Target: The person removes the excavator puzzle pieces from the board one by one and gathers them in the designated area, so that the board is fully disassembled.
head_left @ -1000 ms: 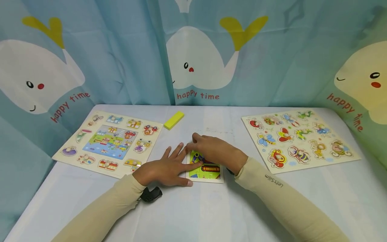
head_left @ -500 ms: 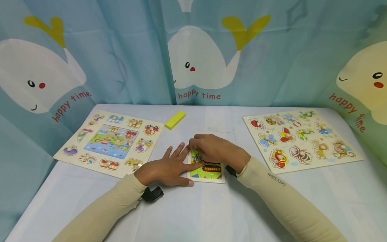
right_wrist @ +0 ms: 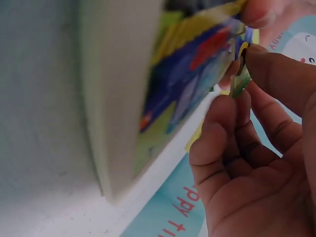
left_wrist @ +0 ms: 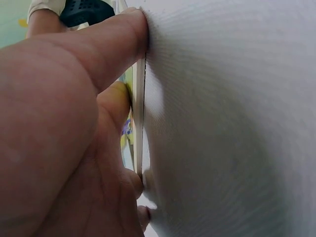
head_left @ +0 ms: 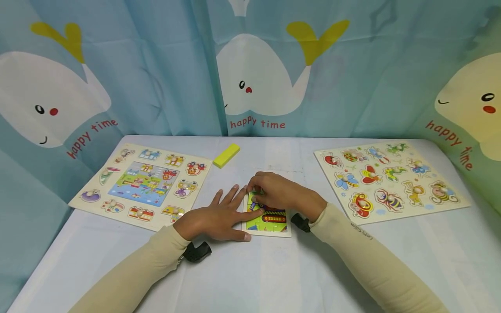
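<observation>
A small jigsaw puzzle in a pale frame lies flat on the table, showing a machine with a red track on bright green. My left hand has its fingers spread over the puzzle's left side, the forefinger lying across the picture and the thumb below it by the near left corner. At the upper left corner, my right hand pinches a puzzle piece. In the right wrist view this piece stands tilted up from the picture, between thumb and fingers. The right hand covers the puzzle's upper right part in the head view.
To the left lies a large knob puzzle board with vehicles around a town scene. On the right is another board with insects. A yellow block sits behind the left hand. A whale-print curtain hangs behind the table.
My right hand has shifted slightly right and tilted, and more of the puzzle's upper left shows beneath its fingers. The left hand stays spread in place.
</observation>
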`<state>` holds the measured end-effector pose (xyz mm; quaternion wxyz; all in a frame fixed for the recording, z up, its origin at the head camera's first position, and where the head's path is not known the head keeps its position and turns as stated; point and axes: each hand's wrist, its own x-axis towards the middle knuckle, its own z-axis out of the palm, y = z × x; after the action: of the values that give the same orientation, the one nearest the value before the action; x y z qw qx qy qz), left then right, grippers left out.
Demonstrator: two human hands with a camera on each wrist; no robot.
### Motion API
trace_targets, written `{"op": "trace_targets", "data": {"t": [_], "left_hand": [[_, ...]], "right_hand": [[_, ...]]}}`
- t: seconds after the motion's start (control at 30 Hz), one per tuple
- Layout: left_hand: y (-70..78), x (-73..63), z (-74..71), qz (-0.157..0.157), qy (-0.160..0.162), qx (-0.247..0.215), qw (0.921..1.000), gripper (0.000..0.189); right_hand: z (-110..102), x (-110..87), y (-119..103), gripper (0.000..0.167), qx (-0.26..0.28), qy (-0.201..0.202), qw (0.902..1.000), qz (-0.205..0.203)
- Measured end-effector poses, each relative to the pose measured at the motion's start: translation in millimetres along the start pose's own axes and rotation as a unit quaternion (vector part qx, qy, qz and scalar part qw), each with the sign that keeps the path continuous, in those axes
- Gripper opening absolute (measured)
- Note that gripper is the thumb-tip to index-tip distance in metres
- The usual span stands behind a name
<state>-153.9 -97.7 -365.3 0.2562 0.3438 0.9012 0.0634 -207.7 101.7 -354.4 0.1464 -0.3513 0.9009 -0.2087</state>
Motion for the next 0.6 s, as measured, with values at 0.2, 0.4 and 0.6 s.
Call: {"op": "trace_targets", "data": {"t": [0.2,0.4,0.6], "left_hand": [[-0.1,0.1,0.0,0.002,0.003,0.0,1.0,0.066],[0.1,-1.1,-0.2,0.005,0.005,-0.006,1.0,0.067],[-0.2,-1.8,-0.5,0.007,0.006,-0.005,0.9999,0.066]], "right_hand": [[-1,-2.9,0,0.021,0.013,0.011,0.9997,-0.015],[-2,-8.2,3,0.017,0.061,0.032,0.997,-0.036],[-5,-14.0,5,0.015,0.112,0.051,0.9917,-0.039]]}}
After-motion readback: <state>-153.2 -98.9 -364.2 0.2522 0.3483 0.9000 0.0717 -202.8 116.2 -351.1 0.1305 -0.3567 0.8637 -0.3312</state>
